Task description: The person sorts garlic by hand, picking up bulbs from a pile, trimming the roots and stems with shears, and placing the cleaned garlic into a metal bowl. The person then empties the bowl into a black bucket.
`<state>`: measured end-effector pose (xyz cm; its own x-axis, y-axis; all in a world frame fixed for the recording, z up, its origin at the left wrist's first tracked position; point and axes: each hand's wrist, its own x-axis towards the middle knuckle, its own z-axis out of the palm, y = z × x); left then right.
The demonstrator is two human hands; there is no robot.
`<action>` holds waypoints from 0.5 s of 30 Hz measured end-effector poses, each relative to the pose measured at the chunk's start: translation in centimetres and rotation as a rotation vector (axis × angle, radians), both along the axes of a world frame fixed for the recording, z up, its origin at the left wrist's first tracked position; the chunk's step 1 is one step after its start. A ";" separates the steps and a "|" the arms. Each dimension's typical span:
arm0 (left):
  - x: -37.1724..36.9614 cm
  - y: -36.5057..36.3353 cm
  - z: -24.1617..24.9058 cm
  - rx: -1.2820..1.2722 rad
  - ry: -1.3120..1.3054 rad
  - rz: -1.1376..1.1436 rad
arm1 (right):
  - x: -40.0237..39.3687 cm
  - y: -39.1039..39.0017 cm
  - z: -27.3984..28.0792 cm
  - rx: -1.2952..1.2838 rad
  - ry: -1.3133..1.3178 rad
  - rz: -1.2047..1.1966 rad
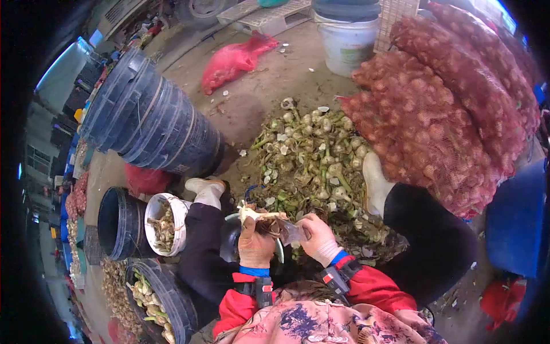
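Gloved, my left hand is closed around a garlic bulb whose pale stalk points right. Brown, dry peel or root matter hangs beside the fingers. My right hand, also gloved, grips a flat, shiny blade, which looks like a short knife; its handle is hidden in the fist. The blade's tip meets the brown matter near the garlic stalk. Beneath the hands, a rounded basin shows only in part. Between my boots spreads a heap of garlic with stalks and leaves.
Bulging red mesh sacks stand at the right, near a blue tub. Stacked black buckets lean at the left. Nearby are a white bucket of trimmings and a dark bucket of garlic. Another white bucket stands behind.
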<state>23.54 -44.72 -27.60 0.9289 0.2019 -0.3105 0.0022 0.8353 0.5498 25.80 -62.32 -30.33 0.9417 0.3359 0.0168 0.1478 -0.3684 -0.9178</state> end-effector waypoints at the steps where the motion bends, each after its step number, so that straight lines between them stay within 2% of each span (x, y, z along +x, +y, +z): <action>1: -0.1 -0.4 -0.3 0.051 -0.007 -0.021 | 0.0 0.2 0.1 -0.004 0.002 -0.005; 3: -0.4 -1.2 -1.0 0.101 -0.010 -0.044 | 0.1 0.6 0.2 0.063 -0.071 -0.083; 5: -0.6 -2.8 -0.2 -0.011 -0.003 -0.089 | 0.3 0.8 -1.3 0.102 -0.099 -0.098; 7: -0.8 -4.0 1.1 -0.051 -0.013 -0.070 | 0.4 0.4 -5.7 0.027 0.186 -0.160; 8: -0.6 -4.0 1.5 -0.034 -0.046 -0.057 | 0.1 -1.0 -8.5 0.001 0.510 -0.167; 9: -0.3 -3.9 1.6 -0.019 -0.076 -0.042 | -0.5 -2.0 -11.3 -0.158 0.477 -0.187; 11: -0.6 -2.2 1.0 -0.036 0.144 0.010 | 0.1 -3.0 -10.3 -0.195 0.584 -0.275; 12: -0.8 -0.3 -0.3 0.205 0.244 -0.096 | 0.2 -3.2 -11.1 -0.206 0.589 -0.269; 14: -1.4 3.6 -3.0 0.686 0.463 -0.267 | 1.1 -2.9 -13.4 0.164 0.656 -0.456; 15: -1.8 5.3 -4.4 0.925 0.590 -0.330 | 1.4 -3.0 -12.5 0.161 0.658 -0.456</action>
<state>21.74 -39.39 -31.96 0.7378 0.3537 -0.5749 0.6077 0.0225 0.7938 27.18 -65.36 -42.87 0.8190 -0.0422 -0.5723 -0.5729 -0.1178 -0.8111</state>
